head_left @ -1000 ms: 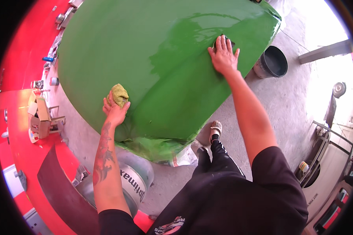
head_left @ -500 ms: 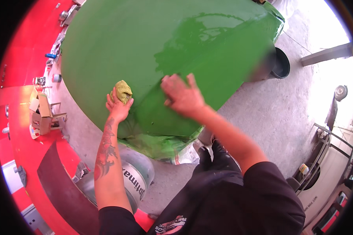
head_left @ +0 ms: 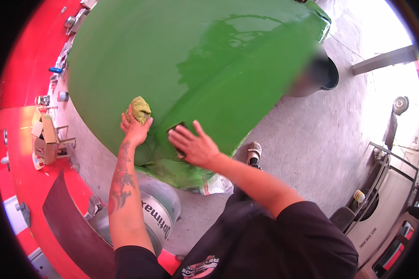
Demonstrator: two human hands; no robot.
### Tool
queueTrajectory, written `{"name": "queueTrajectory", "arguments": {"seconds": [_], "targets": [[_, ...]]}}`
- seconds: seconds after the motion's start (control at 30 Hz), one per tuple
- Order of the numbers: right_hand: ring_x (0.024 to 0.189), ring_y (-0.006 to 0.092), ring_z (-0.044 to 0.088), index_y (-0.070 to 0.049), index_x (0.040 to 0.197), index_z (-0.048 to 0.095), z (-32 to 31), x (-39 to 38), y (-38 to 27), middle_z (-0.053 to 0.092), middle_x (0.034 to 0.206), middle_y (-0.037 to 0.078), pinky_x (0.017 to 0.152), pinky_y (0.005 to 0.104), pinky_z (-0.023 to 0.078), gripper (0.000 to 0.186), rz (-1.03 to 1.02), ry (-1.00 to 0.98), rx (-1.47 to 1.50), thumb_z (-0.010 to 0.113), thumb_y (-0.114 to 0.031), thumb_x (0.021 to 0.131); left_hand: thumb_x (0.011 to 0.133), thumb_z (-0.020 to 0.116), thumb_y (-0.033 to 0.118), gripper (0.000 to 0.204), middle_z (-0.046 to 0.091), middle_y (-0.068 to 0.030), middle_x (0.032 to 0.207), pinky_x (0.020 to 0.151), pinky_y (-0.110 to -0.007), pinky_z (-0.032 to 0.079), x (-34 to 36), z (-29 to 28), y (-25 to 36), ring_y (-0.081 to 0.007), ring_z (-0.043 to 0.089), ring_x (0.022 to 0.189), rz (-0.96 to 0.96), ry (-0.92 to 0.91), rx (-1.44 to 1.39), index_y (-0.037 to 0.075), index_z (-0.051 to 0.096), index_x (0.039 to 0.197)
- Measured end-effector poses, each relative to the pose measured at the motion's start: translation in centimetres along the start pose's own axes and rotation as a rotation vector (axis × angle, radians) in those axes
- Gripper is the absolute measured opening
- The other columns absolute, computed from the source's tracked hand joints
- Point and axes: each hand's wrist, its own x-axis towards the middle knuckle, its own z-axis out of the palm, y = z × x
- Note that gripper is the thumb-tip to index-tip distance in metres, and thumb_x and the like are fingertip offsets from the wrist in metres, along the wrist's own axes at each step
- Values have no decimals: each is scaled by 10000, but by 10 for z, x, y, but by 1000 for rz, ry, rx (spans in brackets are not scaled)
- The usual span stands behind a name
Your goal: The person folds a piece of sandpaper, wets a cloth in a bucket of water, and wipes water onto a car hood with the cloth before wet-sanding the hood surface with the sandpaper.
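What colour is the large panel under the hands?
Green panel, seen best in the head view.

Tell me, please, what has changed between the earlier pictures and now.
The right hand has moved down and to the left across the green panel, from near its right edge to its lower part, closer to the left hand. The dark pad under it has come along. Nothing was visibly taken hold of or let go. The left hand and its yellowish cloth stayed in place.

green panel [head_left: 125,51]: smooth, partly glossy | yellow cloth [head_left: 140,109]: rough | box [head_left: 50,130]: matt cardboard
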Motion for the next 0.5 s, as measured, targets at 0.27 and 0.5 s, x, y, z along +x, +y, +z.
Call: {"name": "queueTrajectory", "arguments": {"seconds": [0.27,0.5], "targets": [[1437,254,236,-120,1466,302,-97,-24,199,252,1559,71,1127,622,133,619,807,293,-255,402,-469,964,822,662,525,1061,-134,-247,1537,1149,-540,68,6,-1,-2,-447,-65,1416,12,4,54,254,-98,1510],[1425,249,251,-129,1466,302,-17,-40,21,256,1555,50,1130,610,157,687,298,43,-89,468,-503,915,826,659,524,1059,-142,-232,1540,1152,-539,69,1,-4,-5,-445,-58,1418,-25,-15,60,263,-107,1509]]}}
